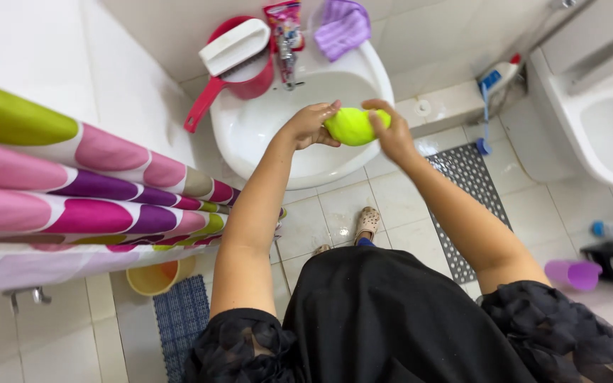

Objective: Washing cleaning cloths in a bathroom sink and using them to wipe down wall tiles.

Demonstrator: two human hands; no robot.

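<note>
Over the white sink (250,131) (red scoop (232,74) and brush (234,46) on its rim), left hand (310,126) and right hand (391,131) close together, both gripping a lime-green sponge (352,126) above the basin.

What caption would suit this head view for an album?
Both hands, left and right, hold a yellow-green sponge over a white sink.

Lime-green cloth (352,126), white sink (250,131), red scoop (239,78), pink-purple-green spotted curtain (72,191), grey perforated mat (471,191).
</note>
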